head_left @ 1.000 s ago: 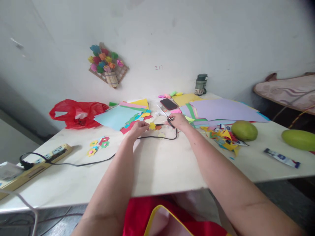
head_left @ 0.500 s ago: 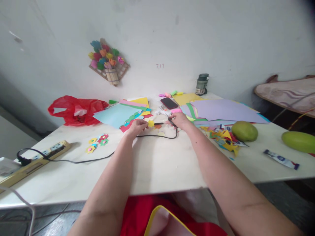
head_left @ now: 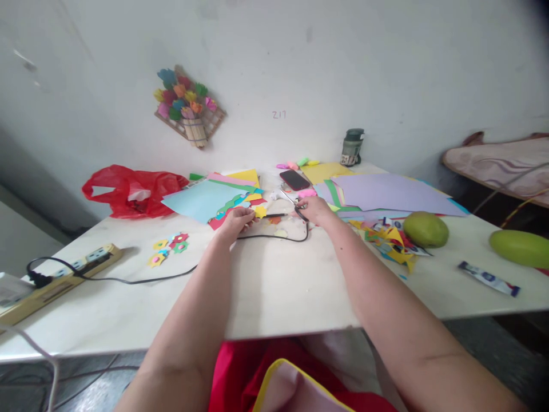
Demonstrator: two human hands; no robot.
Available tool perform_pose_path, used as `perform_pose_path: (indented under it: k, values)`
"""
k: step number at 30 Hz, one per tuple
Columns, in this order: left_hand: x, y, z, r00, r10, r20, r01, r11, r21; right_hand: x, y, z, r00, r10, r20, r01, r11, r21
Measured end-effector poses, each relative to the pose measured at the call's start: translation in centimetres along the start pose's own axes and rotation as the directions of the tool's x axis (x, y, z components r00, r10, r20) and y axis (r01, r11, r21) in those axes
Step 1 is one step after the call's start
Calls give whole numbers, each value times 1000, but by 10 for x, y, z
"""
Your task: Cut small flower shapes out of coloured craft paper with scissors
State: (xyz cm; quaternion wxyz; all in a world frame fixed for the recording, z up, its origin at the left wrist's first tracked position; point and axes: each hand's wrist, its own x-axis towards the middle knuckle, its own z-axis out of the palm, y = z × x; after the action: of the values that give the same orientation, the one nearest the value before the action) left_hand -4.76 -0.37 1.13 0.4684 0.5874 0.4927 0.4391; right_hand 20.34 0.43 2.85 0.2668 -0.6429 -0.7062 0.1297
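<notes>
My left hand is closed on a small yellow paper piece at the middle of the table. Just right of it, my right hand grips scissors, their blades pointing up and left toward the back. A thin black stick-like object lies between the hands. The black cord curves in front of them and up to my right hand. Small paper scraps lie under and around the hands.
Colored sheets, a red bag, paper flowers and a power strip are at left. A phone lies behind my hands. Rightward are purple paper, scraps, green fruits and a tube.
The yellow piece and my left hand have shifted slightly left. My right hand has turned the scissors a little, and their blades show more clearly.
</notes>
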Motion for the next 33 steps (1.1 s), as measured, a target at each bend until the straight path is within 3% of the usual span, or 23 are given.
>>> perform_pose_path:
  k: [10, 18, 23, 29, 33]
  values:
    - [2, -2, 0, 1000, -2, 26, 3, 1000, -30, -5, -5, -4, 991, 50, 126, -52, 999, 10]
    - [3, -2, 0, 999, -23, 34, 22, 1000, 15, -11, -17, -11, 996, 78, 45, -60, 949, -309]
    - [4, -4, 0, 999, -30, 20, 30, 1000, -6, -11, -15, -8, 993, 89, 73, -62, 949, -309]
    - [-5, 6, 6, 990, -138, 18, 139, 988, -74, -14, -16, -10, 981, 107, 162, -63, 964, -257]
    - [-10, 12, 9, 984, -176, 13, 176, 984, -11, -16, -18, -15, 974, 111, 196, -60, 967, -249]
